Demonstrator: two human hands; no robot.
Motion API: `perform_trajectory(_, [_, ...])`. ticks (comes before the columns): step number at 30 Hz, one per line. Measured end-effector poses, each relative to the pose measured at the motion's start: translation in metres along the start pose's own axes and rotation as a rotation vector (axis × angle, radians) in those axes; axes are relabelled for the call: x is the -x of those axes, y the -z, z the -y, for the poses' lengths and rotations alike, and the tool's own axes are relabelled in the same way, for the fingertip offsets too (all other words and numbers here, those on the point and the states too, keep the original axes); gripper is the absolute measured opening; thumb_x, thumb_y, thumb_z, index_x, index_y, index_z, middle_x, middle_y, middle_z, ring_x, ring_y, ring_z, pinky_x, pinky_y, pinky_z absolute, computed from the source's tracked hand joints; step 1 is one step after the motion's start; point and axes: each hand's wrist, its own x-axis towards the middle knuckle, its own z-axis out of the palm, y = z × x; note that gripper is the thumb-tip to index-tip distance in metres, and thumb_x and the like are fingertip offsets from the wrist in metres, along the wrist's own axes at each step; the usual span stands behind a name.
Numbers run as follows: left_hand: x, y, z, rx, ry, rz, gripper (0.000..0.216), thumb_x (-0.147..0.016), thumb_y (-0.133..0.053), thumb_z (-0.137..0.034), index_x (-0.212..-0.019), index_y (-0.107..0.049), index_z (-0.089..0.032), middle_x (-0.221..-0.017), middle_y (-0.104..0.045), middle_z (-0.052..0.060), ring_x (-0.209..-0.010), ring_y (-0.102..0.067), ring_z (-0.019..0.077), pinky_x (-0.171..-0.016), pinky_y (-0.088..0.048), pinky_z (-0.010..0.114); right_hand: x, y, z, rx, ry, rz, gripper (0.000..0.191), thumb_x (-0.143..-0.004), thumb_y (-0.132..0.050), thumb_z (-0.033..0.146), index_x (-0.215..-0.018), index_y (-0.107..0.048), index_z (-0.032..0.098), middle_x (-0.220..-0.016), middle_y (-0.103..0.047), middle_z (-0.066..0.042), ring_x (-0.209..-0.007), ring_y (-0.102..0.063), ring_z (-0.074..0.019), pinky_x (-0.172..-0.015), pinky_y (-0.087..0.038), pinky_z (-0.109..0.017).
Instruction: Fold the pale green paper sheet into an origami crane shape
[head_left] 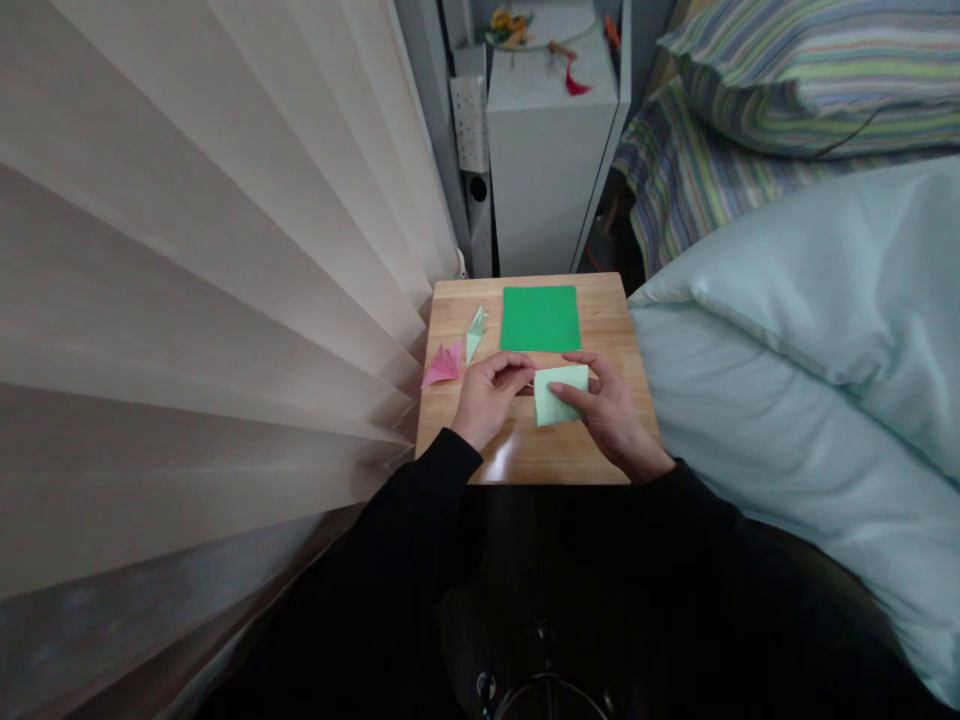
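A folded pale green paper [559, 394] lies on the small wooden table [525, 455]. My right hand [611, 410] presses on it from the right, fingers laid over its edge. My left hand [491, 392] is curled beside the paper's upper left corner, fingertips pinched at its edge. Behind the hands lies a flat dark green square sheet [541, 318]. A folded pink paper figure [442, 365] and a folded pale green figure [474, 333] sit at the table's left side.
A pleated beige curtain [202, 330] hangs at the left, touching the table edge. A bed with a pale blue duvet [810, 350] and a striped pillow [817, 75] lies to the right. A white cabinet [547, 150] stands behind the table.
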Motion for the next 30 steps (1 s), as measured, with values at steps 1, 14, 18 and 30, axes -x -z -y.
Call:
perform_trajectory(1, [0.000,0.000,0.000,0.005,-0.004,0.004,0.028,-0.082,-0.079,-0.042,-0.083,-0.068,-0.016,-0.083,-0.070,0.001,-0.073,-0.067,0.0124,-0.072,-0.063,0.030,0.000,0.000,0.000,0.001,0.004,-0.009,0.068,-0.062,-0.091,0.036,-0.117,-0.055,0.022,-0.082,-0.072,0.002,-0.069,-0.066,-0.0159,-0.065,-0.051,-0.030])
perform_trajectory(14, [0.006,-0.006,-0.001,-0.117,-0.011,-0.028,0.019,-0.075,-0.077,-0.018,-0.088,-0.063,-0.016,-0.080,-0.066,-0.001,-0.075,-0.063,0.0113,-0.071,-0.050,0.024,0.002,-0.002,0.002,0.139,0.080,-0.018,0.067,-0.062,-0.089,0.037,-0.117,-0.055,0.022,-0.075,-0.066,0.005,-0.065,-0.062,-0.0157,-0.061,-0.051,-0.030])
perform_trajectory(18, [0.007,-0.006,-0.003,-0.151,0.044,0.022,0.019,-0.076,-0.076,-0.016,-0.091,-0.064,-0.016,-0.078,-0.067,-0.001,-0.071,-0.063,0.0108,-0.068,-0.046,0.024,0.002,-0.003,0.003,0.178,0.098,-0.015,0.065,-0.063,-0.088,0.038,-0.116,-0.055,0.020,-0.072,-0.064,0.005,-0.063,-0.061,-0.0154,-0.060,-0.050,-0.030])
perform_trajectory(30, [0.002,0.000,0.010,-0.064,0.092,-0.133,0.031,-0.067,-0.081,-0.012,-0.088,-0.059,-0.018,-0.068,-0.065,-0.005,-0.065,-0.062,0.0107,-0.067,-0.046,0.024,-0.008,0.006,-0.012,0.174,0.073,-0.071,0.060,-0.059,-0.089,0.037,-0.106,-0.056,0.021,-0.080,-0.074,-0.001,-0.073,-0.070,-0.0209,-0.067,-0.054,-0.033])
